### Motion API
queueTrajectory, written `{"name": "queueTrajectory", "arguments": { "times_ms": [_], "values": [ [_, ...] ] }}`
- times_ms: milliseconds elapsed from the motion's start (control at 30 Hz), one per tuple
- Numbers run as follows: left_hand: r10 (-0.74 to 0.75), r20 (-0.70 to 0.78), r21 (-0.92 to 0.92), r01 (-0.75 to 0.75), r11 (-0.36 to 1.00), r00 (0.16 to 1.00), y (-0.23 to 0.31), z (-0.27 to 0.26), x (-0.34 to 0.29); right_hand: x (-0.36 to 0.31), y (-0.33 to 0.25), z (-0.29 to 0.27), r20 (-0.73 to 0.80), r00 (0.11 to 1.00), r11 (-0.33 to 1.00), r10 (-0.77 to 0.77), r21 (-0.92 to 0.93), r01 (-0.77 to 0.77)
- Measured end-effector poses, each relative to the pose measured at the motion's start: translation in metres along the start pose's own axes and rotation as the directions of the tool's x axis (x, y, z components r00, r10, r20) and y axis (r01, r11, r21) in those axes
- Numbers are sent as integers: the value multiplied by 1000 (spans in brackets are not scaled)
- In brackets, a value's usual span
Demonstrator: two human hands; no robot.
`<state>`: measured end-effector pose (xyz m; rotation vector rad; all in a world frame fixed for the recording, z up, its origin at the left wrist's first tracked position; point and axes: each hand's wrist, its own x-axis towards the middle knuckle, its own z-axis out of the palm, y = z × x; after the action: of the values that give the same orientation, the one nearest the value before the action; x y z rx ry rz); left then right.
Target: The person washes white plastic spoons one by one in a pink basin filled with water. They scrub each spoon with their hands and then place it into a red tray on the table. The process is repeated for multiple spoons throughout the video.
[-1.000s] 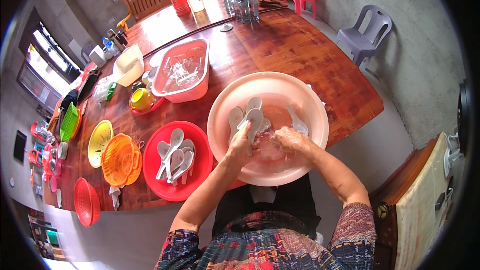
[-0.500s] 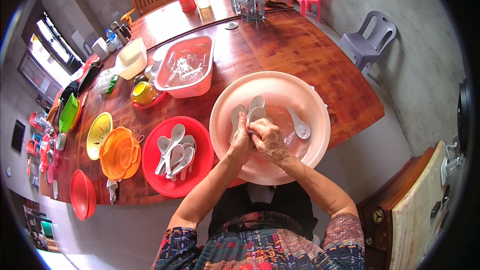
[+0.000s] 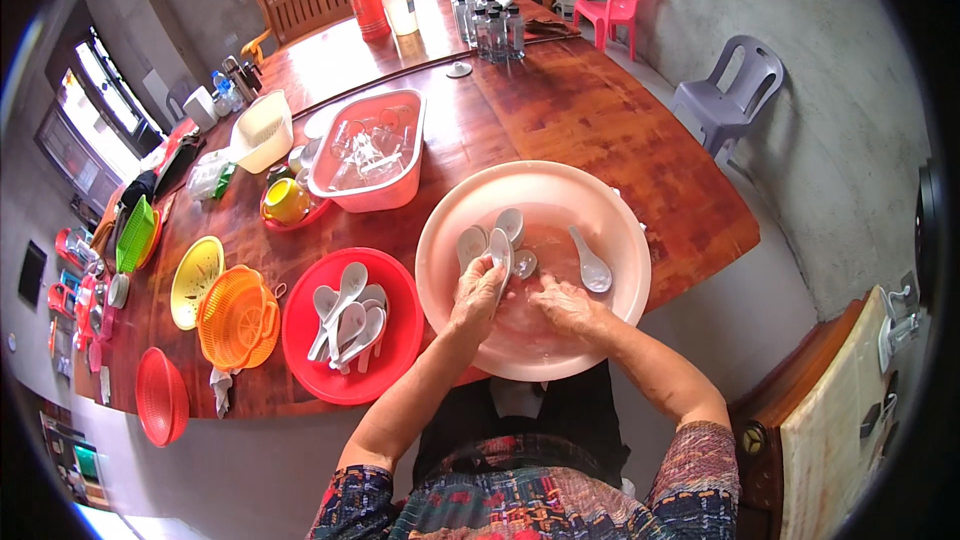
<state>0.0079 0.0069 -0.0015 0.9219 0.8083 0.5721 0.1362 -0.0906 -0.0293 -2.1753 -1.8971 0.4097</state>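
A white spoon (image 3: 501, 250) stands upright in the fingers of my left hand (image 3: 478, 296), over the left part of a wide pale-pink basin (image 3: 627, 270) of water. My right hand (image 3: 572, 310) reaches low into the basin, its fingers apart and holding nothing; the fingertips are near the water. More white spoons (image 3: 509, 224) lie in the basin beyond my left hand, and a single spoon (image 3: 593, 270) rests at its right side. Left of the basin, a pile of white spoons (image 3: 345, 325) sits on a round red tray (image 3: 300, 365).
Behind the red tray stands a pink rectangular tub (image 3: 375, 198) of clear glassware. Orange (image 3: 232, 330) and yellow (image 3: 190, 290) baskets lie to the left, with a red basket (image 3: 165, 400) at the table's edge. Several capped bottles (image 3: 495, 35) and a red thermos (image 3: 366, 5) are farther back.
My hands, together over the basin before, have parted. My right hand has moved right and lower with its fingers opened, while the spoon in my left hand shows plainly.
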Motion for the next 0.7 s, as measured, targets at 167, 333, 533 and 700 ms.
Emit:
{"name": "queueTrajectory", "arguments": {
  "times_ms": [167, 333, 533, 700],
  "values": [
    [-151, 185, -216, 190, 958, 971, 9, -7, -10, -8, -34, -59, -261, 965, 816, 29, 564, 128],
    [-29, 223, -265, 89, 960, 974, -3, -1, -2, 3, -61, -45, -706, 685, 792, -183, 307, 528],
    [50, 363, -99, -15, 995, 930, 1, -12, -2, 29, -69, -75, -698, 715, 795, 22, 447, 411],
    [35, 435, 10, -44, 999, 900, 5, 1, -10, 56, -40, -67, -744, 608, 846, 279, 489, 211]
  ]
}}
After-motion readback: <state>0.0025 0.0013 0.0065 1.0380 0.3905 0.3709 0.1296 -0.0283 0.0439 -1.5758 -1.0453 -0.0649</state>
